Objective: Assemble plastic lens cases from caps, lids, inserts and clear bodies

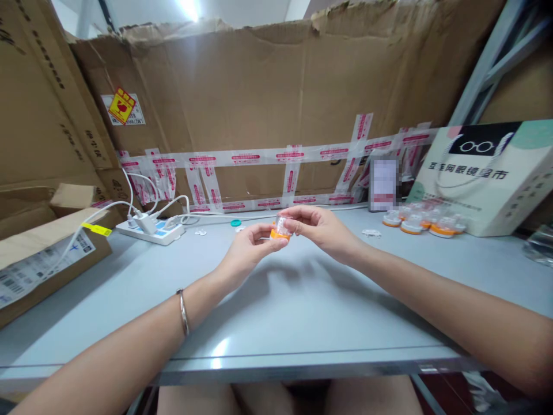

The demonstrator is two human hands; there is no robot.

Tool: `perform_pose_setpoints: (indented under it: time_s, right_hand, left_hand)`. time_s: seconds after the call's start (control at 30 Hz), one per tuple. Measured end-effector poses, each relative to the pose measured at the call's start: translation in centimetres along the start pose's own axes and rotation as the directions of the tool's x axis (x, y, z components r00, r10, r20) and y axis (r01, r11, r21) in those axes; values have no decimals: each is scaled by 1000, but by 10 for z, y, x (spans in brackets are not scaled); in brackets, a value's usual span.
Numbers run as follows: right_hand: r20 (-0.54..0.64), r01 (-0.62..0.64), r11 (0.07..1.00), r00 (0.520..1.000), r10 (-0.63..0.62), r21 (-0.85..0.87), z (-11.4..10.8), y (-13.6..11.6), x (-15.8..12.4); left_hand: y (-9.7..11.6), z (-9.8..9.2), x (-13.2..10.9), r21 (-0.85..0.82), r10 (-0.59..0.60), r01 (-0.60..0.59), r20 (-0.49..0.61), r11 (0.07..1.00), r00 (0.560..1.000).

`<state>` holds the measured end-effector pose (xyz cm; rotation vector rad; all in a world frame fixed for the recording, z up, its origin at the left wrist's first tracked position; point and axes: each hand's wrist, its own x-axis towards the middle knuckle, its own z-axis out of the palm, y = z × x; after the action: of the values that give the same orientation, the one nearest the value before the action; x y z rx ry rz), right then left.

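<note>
Item one: a small round piece in clear plastic and orange (282, 229), one only, held up over the pale grey worktop (311, 323), near the middle and apart from its surface. Its orange end lay low and toward the left hand; its clear end lay above and toward the right hand. The long axis appeared close to upright; the exact tilt could not be told behind the fingers.

Left hand (250, 246), wearing a silver metal bangle (183, 313) at the wrist: thumb and fingers pinched on the orange end.

Right hand (323, 231): thumb and fingertips grasping the clear end from the right. Neither hand was nearer; both touched the piece, which sat between the two sets of fingertips.

Right rear of worktop: a cluster of clear plastic pieces with orange bases (441, 230), beside a pale printed carton with a spectacles emblem (469, 196). Left of these: small white flat pieces (371, 233), lying near an upright phone (383, 184).

Beyond the left hand: a teal disc (235, 222). Farther left: a white power strip with plugs (166, 236).
</note>
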<state>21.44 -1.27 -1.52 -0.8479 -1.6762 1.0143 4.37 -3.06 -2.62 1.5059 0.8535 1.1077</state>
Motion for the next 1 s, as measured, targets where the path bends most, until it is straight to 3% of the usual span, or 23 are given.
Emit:
perform_pose_setpoints:
  time_s: [0.43,0.6,0.73,0.87,1.0]
  right_hand:
    - [92,85,996,992,-84,-9,-2,-11,-8]
    - [31,66,995,997,-68,69,6,-9,-9]
    - [-39,-16,994,999,20,104,13,-3,-8]
    - [-72,-50,988,996,61,143,14,3,-5]
    - [-24,-65,971,997,72,230,10,4,-1]
  left_hand:
    - [8,-2,-4,-114,0,12,105,993,994]
    - [8,3,-6,-28,32,-32,1,999,999]
    - [4,9,-7,51,11,-5,-111,999,994]
    - [1,11,-5,54,-5,12,-118,998,993]
    - [1,8,-2,38,8,-3,-129,999,992]
